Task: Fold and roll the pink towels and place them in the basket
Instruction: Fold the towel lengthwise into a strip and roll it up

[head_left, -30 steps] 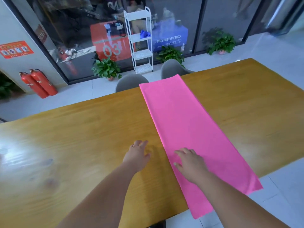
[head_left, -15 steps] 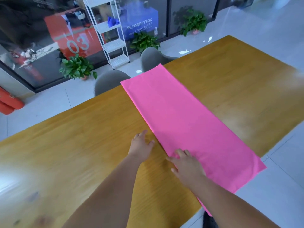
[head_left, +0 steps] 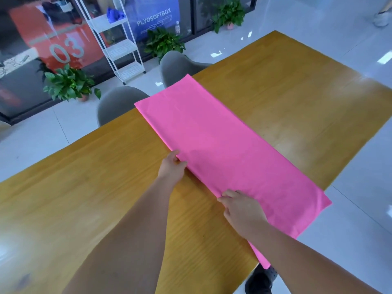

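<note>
The pink towel (head_left: pixel 222 149) is one plain bright shade with no print. The table (head_left: pixel 84 198) is honey-yellow wood with darker streaky grain. Past its far edge, two chairs (head_left: pixel 118 105) are matte grey. The shelf rack (head_left: pixel 118 45) is white and holds a blue cloth (head_left: pixel 115 14). The potted plants (head_left: pixel 67 83) are green. A red panel (head_left: pixel 63 49) shows a pale "03", and a blue sign (head_left: pixel 153 15) has white lettering.

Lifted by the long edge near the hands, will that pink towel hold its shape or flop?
Likely floppy: the long pink cloth towel drapes over the edge of the wooden table. Probably light, as it lies thin and flat. Lifted where the left hand and right hand pinch it, the rest would probably sag.
</note>
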The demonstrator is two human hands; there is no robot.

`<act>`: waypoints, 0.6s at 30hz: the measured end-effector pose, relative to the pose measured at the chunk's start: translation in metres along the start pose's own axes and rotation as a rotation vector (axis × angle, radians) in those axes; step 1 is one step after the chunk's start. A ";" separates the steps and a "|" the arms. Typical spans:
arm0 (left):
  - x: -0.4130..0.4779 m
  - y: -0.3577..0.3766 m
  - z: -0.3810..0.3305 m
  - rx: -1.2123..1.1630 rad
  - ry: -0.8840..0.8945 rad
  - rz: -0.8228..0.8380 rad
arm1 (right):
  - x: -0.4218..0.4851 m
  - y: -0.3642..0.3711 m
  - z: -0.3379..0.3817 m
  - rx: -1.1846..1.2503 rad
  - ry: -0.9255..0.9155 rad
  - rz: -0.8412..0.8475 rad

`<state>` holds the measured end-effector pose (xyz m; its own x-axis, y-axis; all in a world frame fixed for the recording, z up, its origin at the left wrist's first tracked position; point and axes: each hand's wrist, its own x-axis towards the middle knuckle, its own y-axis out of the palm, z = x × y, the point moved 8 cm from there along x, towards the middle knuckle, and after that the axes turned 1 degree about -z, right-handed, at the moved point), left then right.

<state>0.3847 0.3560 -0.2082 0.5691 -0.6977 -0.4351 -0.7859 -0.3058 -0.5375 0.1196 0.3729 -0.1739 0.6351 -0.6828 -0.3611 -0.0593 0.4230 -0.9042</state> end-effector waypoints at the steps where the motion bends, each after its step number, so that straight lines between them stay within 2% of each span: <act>1: 0.003 -0.001 -0.002 -0.039 -0.027 0.006 | -0.002 -0.002 -0.001 0.004 0.006 -0.010; 5: 0.029 0.004 0.016 -0.233 -0.146 0.053 | -0.007 -0.008 0.002 -0.004 -0.001 -0.040; 8: 0.021 0.004 0.014 -0.303 -0.167 0.082 | -0.010 -0.008 0.009 -0.043 -0.032 -0.011; 13: -0.011 -0.010 0.021 -0.332 -0.174 0.057 | -0.021 0.007 0.029 -0.179 -0.130 0.123; 18: -0.034 -0.021 0.035 -0.344 -0.195 0.032 | -0.035 0.018 0.034 -0.111 -0.170 0.152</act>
<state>0.3906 0.4086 -0.2070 0.5521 -0.5846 -0.5945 -0.8204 -0.5081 -0.2623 0.1226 0.4241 -0.1698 0.7321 -0.5024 -0.4600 -0.2423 0.4390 -0.8652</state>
